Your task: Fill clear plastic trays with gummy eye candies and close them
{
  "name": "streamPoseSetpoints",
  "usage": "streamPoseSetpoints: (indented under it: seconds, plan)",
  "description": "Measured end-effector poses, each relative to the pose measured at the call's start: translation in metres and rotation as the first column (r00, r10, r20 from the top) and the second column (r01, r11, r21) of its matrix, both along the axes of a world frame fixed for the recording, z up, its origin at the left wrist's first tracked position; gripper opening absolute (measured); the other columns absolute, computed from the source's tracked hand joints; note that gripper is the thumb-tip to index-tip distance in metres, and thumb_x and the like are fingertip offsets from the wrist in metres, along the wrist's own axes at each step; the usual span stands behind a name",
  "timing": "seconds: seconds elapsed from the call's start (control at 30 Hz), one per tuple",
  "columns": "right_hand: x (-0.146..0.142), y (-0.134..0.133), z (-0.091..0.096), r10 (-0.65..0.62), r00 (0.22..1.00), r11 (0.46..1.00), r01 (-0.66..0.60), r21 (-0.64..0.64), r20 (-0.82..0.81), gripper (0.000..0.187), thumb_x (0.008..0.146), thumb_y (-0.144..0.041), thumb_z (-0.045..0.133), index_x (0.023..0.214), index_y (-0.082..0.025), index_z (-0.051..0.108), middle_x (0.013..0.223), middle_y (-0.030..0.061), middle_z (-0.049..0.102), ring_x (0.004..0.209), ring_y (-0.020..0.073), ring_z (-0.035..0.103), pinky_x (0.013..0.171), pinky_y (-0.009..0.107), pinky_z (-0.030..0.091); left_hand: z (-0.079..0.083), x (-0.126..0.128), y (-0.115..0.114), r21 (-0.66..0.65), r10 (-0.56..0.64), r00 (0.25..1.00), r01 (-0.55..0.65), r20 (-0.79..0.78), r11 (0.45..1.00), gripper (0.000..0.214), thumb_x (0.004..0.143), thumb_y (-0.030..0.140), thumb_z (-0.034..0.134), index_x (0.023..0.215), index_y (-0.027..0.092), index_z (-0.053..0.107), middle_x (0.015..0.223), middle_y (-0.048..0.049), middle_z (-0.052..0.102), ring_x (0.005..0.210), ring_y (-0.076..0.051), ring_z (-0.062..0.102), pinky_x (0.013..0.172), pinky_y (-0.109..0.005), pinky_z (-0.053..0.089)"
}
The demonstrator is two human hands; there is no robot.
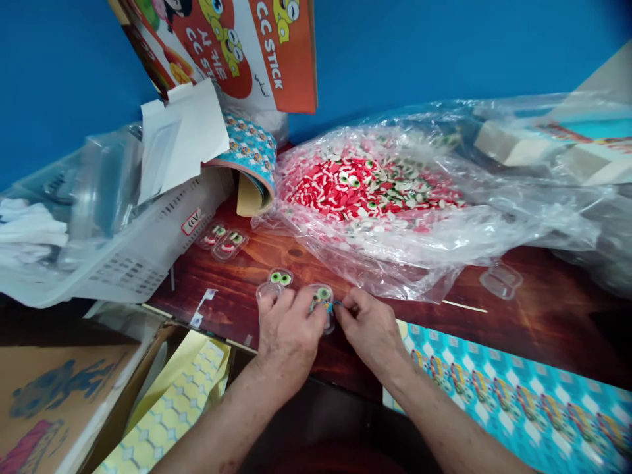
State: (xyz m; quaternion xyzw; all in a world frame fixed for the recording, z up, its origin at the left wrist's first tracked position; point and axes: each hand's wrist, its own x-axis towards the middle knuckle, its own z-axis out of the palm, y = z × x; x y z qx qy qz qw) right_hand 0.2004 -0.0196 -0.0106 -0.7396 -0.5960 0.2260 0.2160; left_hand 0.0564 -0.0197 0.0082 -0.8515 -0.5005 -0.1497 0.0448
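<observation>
My left hand (289,329) lies over two small clear plastic trays at the table's front edge, thumb and fingers closed on the right one. That clear plastic tray (323,291) holds green-and-white eye pieces, and a small blue patterned sticker (328,305) lies across it. Close on its right, my right hand (368,326) pinches the blue edge of the sticker between thumb and forefinger. From behind my left fingers shows the other tray (280,277), with two green eyes in it; its lower part is hidden. Two more filled trays (230,245), with eyes and red-and-white mouths, lie farther left.
A big clear bag (395,240) of red, white and green pieces fills the back. Left stands a white plastic basket (162,227), beside a sticker roll (251,148). A sticker strip (494,388) hangs at the right front. An empty clear tray (501,280) lies right.
</observation>
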Motion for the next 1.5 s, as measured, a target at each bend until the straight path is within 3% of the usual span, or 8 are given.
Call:
streamPoseSetpoints:
  seconds: [0.27,0.47,0.6,0.8,0.97,1.07,1.13,1.5]
  plan:
    - [0.001,0.005,-0.001,0.054,0.995,0.997,-0.050,-0.050,0.083,0.015,0.076,-0.027,0.051,0.062,-0.020,0.049,0.058,-0.0007,0.055,0.053,0.0138,0.050,0.051,0.024,0.034,-0.019,-0.001,-0.013,-0.040,-0.075,0.997,0.075,0.002,0.996,0.013,0.084,0.020,0.053,0.092,0.024,0.062,0.087,0.0012,0.065,0.075,-0.018,0.048,0.071,-0.039,0.027]
    - [-0.002,0.018,0.023,0.206,0.957,0.977,-0.214,0.019,0.204,0.035,0.081,-0.021,0.049,0.115,-0.014,0.052,0.113,0.0147,0.054,0.098,0.0250,0.052,0.079,0.034,0.041,-0.028,-0.003,-0.013,-0.007,-0.061,0.998,0.061,-0.023,0.998,0.018,0.083,0.018,0.053,0.098,0.024,0.062,0.094,0.0000,0.065,0.075,-0.017,0.050,0.067,-0.038,0.028]
    - [-0.008,0.044,0.032,0.459,0.887,0.888,-0.455,-0.065,0.057,0.015,0.078,-0.015,0.050,0.087,-0.014,0.062,0.100,0.0135,0.058,0.102,0.0261,0.049,0.089,0.038,0.036,-0.031,-0.003,-0.014,-0.015,-0.045,0.999,0.044,-0.018,0.999,0.020,0.085,0.018,0.051,0.099,0.026,0.062,0.095,-0.0006,0.066,0.078,-0.017,0.051,0.068,-0.038,0.029]
    - [0.002,0.055,0.026,0.356,0.902,0.912,-0.393,-0.120,-0.243,0.014,0.071,-0.021,0.057,0.063,-0.018,0.046,0.058,0.0007,0.054,0.059,0.0156,0.054,0.056,0.027,0.043,-0.031,-0.009,-0.018,0.080,-0.119,0.988,0.111,0.096,0.991,0.017,0.083,0.020,0.055,0.095,0.026,0.064,0.102,0.0004,0.068,0.070,-0.015,0.050,0.063,-0.035,0.030]
    - [0.022,0.018,0.035,0.216,0.761,0.960,-0.279,-0.008,-0.611,0.016,0.077,-0.030,0.054,0.084,-0.019,0.045,0.073,0.0002,0.063,0.063,0.0109,0.059,0.059,0.024,0.048,-0.013,-0.004,-0.028,-0.144,0.114,0.681,-0.012,0.723,0.990,0.015,0.079,0.025,0.059,0.092,0.020,0.065,0.097,-0.0061,0.067,0.080,-0.016,0.058,0.072,-0.032,0.042]
    - [0.031,-0.008,0.049,0.111,0.484,0.989,-0.139,0.049,-0.868,0.030,0.068,-0.032,0.067,0.088,-0.018,0.051,0.077,0.0006,0.065,0.065,0.0102,0.060,0.062,0.024,0.048,0.009,0.011,-0.032,-0.599,0.563,0.205,0.256,0.801,0.759,0.027,0.072,0.037,0.066,0.088,0.015,0.063,0.079,-0.0053,0.066,0.068,-0.014,0.059,0.065,-0.028,0.047]
    - [0.037,-0.023,0.059,0.082,0.386,0.994,-0.092,0.050,-0.919,0.032,0.065,-0.030,0.072,0.088,-0.018,0.054,0.073,-0.0005,0.065,0.063,0.0101,0.060,0.060,0.023,0.048,0.025,0.023,-0.033,-0.651,0.709,0.092,0.494,0.699,0.577,0.030,0.063,0.039,0.073,0.072,0.012,0.063,0.064,-0.0021,0.063,0.057,-0.011,0.057,0.059,-0.025,0.047]
    - [0.059,-0.069,0.063,0.171,0.407,0.982,-0.148,0.120,-0.897,0.051,0.071,-0.024,0.066,0.118,-0.024,0.046,0.090,0.0013,0.065,0.082,0.0138,0.062,0.072,0.028,0.049,0.054,0.050,-0.043,-0.666,0.760,0.185,0.635,0.623,0.391,0.026,0.052,0.029,0.080,0.065,0.010,0.068,0.057,-0.0012,0.064,0.050,-0.007,0.055,0.052,-0.019,0.046]
